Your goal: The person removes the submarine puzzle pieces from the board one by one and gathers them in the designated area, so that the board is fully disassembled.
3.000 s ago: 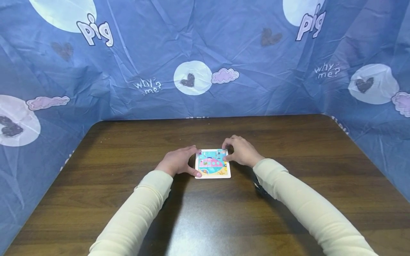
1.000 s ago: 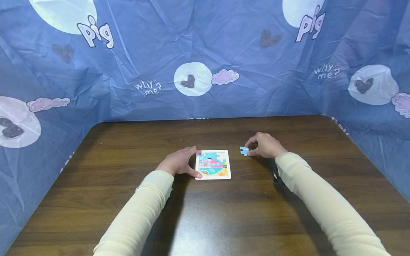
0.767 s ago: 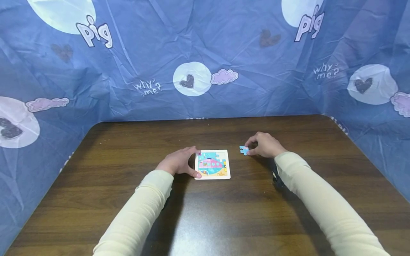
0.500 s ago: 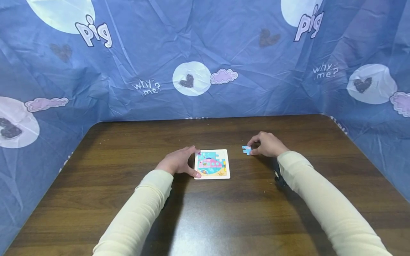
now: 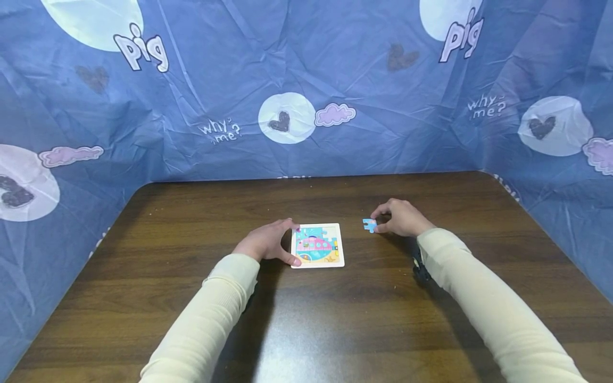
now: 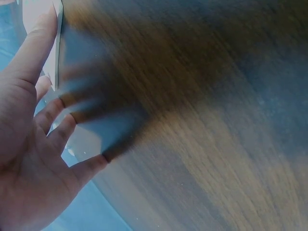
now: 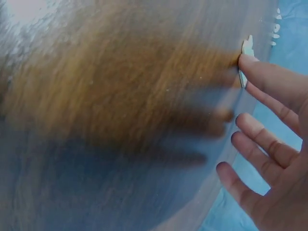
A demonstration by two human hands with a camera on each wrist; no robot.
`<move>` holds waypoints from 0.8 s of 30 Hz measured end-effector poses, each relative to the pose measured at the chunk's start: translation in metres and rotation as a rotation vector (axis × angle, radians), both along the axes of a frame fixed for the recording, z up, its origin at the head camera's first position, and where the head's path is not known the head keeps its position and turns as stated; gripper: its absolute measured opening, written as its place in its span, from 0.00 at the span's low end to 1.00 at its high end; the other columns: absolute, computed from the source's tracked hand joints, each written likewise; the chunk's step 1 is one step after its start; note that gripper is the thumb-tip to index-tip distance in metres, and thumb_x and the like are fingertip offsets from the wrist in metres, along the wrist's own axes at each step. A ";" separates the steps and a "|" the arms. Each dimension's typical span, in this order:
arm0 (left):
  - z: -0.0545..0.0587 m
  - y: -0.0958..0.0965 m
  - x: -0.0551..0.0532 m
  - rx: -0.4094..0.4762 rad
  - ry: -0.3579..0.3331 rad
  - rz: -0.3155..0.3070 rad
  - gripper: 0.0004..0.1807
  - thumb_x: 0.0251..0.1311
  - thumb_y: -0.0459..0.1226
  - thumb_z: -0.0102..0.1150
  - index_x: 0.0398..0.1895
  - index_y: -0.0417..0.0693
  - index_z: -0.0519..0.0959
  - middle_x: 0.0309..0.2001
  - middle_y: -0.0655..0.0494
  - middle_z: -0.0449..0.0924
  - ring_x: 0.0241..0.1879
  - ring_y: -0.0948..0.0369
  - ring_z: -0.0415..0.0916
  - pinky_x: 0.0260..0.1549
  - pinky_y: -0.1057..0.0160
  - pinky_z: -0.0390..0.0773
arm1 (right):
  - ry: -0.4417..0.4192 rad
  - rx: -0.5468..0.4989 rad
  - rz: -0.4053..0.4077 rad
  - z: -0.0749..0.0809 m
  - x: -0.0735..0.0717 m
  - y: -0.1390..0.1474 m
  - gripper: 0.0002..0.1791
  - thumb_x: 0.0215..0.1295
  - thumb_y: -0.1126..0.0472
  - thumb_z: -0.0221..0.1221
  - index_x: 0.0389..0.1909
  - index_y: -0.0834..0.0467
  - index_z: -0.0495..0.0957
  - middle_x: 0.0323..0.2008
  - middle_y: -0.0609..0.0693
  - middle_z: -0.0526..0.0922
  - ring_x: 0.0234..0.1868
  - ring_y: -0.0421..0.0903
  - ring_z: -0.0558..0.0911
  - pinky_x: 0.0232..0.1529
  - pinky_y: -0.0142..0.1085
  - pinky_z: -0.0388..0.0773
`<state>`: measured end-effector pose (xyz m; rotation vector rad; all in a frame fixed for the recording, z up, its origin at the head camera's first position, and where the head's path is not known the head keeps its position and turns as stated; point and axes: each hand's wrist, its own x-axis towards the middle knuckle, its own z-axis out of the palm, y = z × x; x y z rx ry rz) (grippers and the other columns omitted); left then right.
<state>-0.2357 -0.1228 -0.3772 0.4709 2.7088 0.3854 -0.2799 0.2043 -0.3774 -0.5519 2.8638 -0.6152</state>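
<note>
A square jigsaw puzzle (image 5: pixel 317 246) with a white frame and a pink submarine picture lies flat on the table. Its upper right corner shows a pale gap where the backing is bare. My left hand (image 5: pixel 266 242) holds the frame's left side, thumb at the near corner and index finger at the far one. To the right of the puzzle, my right hand (image 5: pixel 404 217) pinches a small blue jigsaw piece (image 5: pixel 369 225) between thumb and index finger, at or just above the table. In the right wrist view the piece (image 7: pixel 247 48) appears nearly edge-on; the other fingers are spread.
The brown wooden table (image 5: pixel 306 308) reaches back to a blue printed cloth (image 5: pixel 215 80), which also hangs at both sides. A dark wrist strap (image 5: pixel 420 266) shows under the right sleeve.
Three seconds ago my right hand was at the puzzle's upper right corner. It has since drawn the jigsaw piece out and rightward, shifting slightly farther right lately. My left hand stays put.
</note>
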 end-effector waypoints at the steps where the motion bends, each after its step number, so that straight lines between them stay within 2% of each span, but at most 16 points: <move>1: 0.000 0.000 0.000 0.003 -0.002 0.000 0.51 0.50 0.52 0.78 0.75 0.48 0.64 0.77 0.42 0.58 0.75 0.46 0.58 0.70 0.47 0.62 | 0.003 -0.011 -0.001 0.000 0.000 0.000 0.17 0.61 0.60 0.72 0.51 0.60 0.86 0.53 0.61 0.82 0.59 0.61 0.76 0.62 0.57 0.69; 5: 0.001 0.001 0.000 0.015 0.004 -0.009 0.51 0.50 0.52 0.79 0.74 0.46 0.64 0.75 0.42 0.62 0.73 0.45 0.61 0.69 0.47 0.64 | 0.016 -0.061 -0.018 0.002 0.001 0.002 0.18 0.62 0.60 0.71 0.52 0.61 0.84 0.55 0.62 0.81 0.62 0.63 0.73 0.65 0.58 0.66; 8: 0.001 0.000 0.000 0.016 0.005 -0.011 0.51 0.50 0.52 0.79 0.74 0.46 0.64 0.75 0.41 0.61 0.73 0.45 0.61 0.70 0.47 0.63 | 0.023 -0.078 -0.019 0.004 0.002 0.003 0.19 0.62 0.60 0.71 0.53 0.61 0.84 0.56 0.63 0.80 0.62 0.64 0.74 0.65 0.59 0.65; 13: 0.001 -0.001 0.001 0.016 0.006 -0.017 0.50 0.50 0.51 0.79 0.74 0.46 0.64 0.75 0.41 0.62 0.73 0.44 0.61 0.69 0.47 0.63 | 0.006 -0.103 -0.031 0.008 0.008 0.001 0.20 0.61 0.59 0.72 0.53 0.61 0.84 0.54 0.64 0.80 0.57 0.63 0.78 0.60 0.58 0.71; 18: 0.000 -0.002 0.000 0.022 0.017 -0.029 0.48 0.50 0.52 0.79 0.71 0.45 0.66 0.72 0.41 0.65 0.70 0.44 0.65 0.68 0.47 0.66 | 0.002 -0.154 -0.010 0.010 0.016 -0.008 0.20 0.60 0.59 0.72 0.52 0.62 0.84 0.49 0.61 0.86 0.52 0.61 0.83 0.56 0.56 0.76; 24: 0.000 -0.002 0.000 0.029 0.016 -0.030 0.48 0.50 0.51 0.79 0.71 0.45 0.66 0.72 0.41 0.66 0.70 0.44 0.66 0.67 0.47 0.67 | -0.042 -0.195 0.000 0.008 0.025 -0.022 0.21 0.62 0.57 0.71 0.54 0.62 0.84 0.48 0.60 0.86 0.50 0.58 0.83 0.53 0.52 0.78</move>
